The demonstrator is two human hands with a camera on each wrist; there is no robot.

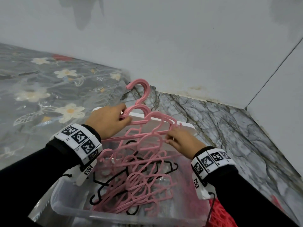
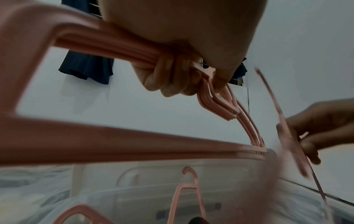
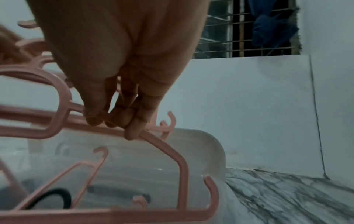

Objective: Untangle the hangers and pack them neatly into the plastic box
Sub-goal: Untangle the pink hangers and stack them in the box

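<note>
My left hand (image 1: 126, 119) grips a stack of several pink hangers (image 1: 144, 94) by their shoulders, hooks pointing up, above the far end of the clear plastic box (image 1: 68, 208). In the left wrist view its fingers (image 2: 172, 78) curl round the bundled pink hangers (image 2: 114, 45). To the right, my right hand (image 1: 170, 139) pinches the shoulder of another pink hanger (image 1: 157, 128); the right wrist view shows the fingertips (image 3: 132, 133) on that hanger's arm (image 3: 168, 148). Below both hands, a tangle of pink hangers (image 1: 139, 185) with black hangers (image 1: 176, 167) fills the box.
A floral-covered mattress (image 1: 49, 89) lies to the left. A white lid (image 1: 185, 126) stands behind the box. Marbled floor (image 1: 229, 128) runs right to the grey wall corner (image 1: 246, 108). A red mesh bag (image 1: 219, 213) lies at the box's near right.
</note>
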